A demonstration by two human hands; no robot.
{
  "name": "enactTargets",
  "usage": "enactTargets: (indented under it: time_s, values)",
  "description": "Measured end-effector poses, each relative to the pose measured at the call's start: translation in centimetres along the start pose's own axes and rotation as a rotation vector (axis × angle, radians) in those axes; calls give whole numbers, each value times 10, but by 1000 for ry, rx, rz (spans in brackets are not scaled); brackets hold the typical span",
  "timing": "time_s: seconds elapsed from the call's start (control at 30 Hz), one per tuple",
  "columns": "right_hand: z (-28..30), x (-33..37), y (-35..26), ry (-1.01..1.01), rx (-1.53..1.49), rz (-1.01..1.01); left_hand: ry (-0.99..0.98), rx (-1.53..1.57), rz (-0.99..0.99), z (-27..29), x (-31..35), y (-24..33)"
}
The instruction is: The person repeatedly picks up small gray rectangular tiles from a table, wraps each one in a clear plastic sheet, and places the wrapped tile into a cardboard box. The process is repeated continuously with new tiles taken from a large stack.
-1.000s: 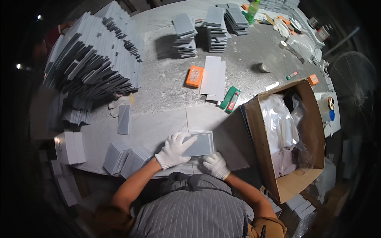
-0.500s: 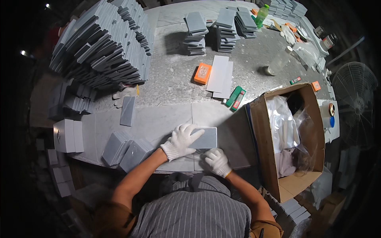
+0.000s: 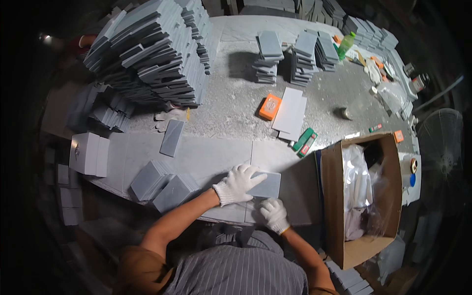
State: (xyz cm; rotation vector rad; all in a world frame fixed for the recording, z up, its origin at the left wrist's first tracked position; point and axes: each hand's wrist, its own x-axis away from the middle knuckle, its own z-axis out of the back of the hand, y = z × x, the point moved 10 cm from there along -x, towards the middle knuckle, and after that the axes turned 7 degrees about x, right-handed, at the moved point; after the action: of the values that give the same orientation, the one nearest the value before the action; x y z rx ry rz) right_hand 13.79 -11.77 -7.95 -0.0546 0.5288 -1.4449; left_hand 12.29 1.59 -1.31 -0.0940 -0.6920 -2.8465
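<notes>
A grey rectangular stone tile (image 3: 269,186) lies flat on the pale table near me. My left hand (image 3: 238,185), in a white knit glove, holds the tile's left end, with the thumb and fingers over its top. At the tile's near edge is my right hand (image 3: 274,215), also gloved, its fingers curled closed. What it holds, if anything, is hidden. To the left, two short stacks of grey tiles (image 3: 151,181) (image 3: 175,192) lean by the table's front edge. A single tile (image 3: 172,138) lies beyond them.
High tile piles (image 3: 152,54) fill the far left; smaller stacks (image 3: 270,46) stand at the back. An orange box (image 3: 270,106), white strips (image 3: 290,113) and green boxes (image 3: 306,142) lie mid-table. On the right, an open carton (image 3: 334,206) holds plastic bags. White boxes (image 3: 88,154) stand left.
The whole view has shifted, so the table sits lower and further right in it. Against the tile, both hands keep nearly the same places.
</notes>
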Motion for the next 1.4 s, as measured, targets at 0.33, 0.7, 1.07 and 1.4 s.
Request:
enactTargets:
  time_s: [0.33, 0.7, 1.07, 1.4]
  values:
    - [37, -19, -6, 160, -146, -19, 1, -38, -41, 5, -3, 0]
    - [95, -95, 103, 304, -548, -769, 283, 1255, 217, -14, 60, -95]
    - [-47, -60, 171, -93, -1132, -885, 651, 1353, 668, -60, 34, -115]
    - [24, -62, 114, -125, -975, -752, 743, 1251, 573, -45, 39, -109]
